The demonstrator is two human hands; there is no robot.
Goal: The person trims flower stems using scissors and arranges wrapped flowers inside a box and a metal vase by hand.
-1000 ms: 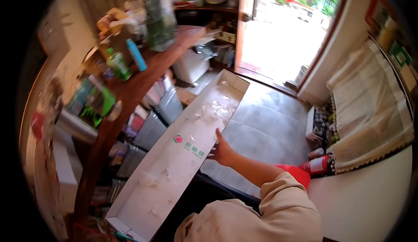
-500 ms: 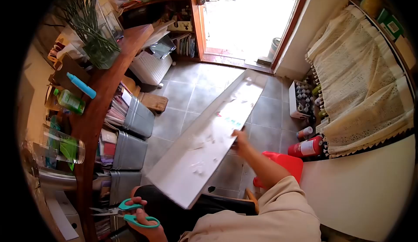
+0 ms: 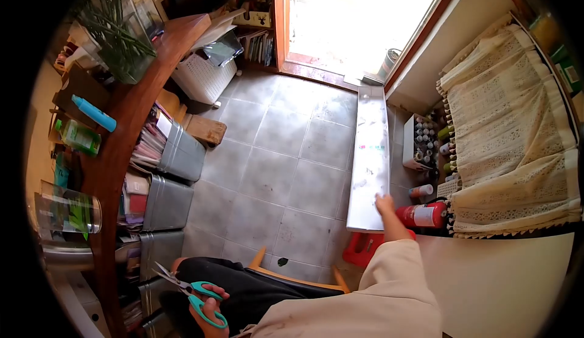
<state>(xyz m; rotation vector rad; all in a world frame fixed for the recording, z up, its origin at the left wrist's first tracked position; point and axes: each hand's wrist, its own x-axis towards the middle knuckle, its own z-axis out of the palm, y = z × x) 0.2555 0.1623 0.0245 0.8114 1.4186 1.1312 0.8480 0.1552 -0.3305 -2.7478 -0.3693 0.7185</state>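
Observation:
My left hand [image 3: 210,313] holds teal-handled scissors [image 3: 198,295], their blades pointing up and left above my lap. At the right, my right hand [image 3: 385,206] is at the near right edge of a long, shallow white box [image 3: 370,161]. The box lies lengthwise toward the doorway, with small green and pink print and some clear plastic inside. My right fingers look bent at the box's rim, partly hidden by it.
A wooden counter [image 3: 131,104] with a glass vase of stems [image 3: 125,55] stands left, above grey bins [image 3: 182,155]. Right of the box are a white crate of bottles [image 3: 420,143] and a red fire extinguisher [image 3: 423,215]. Grey floor tiles [image 3: 267,174] lie between.
The white box has swung from in front of my body to the right side, moved by my right hand. My left hand with the scissors has come into view and shifted slightly right.

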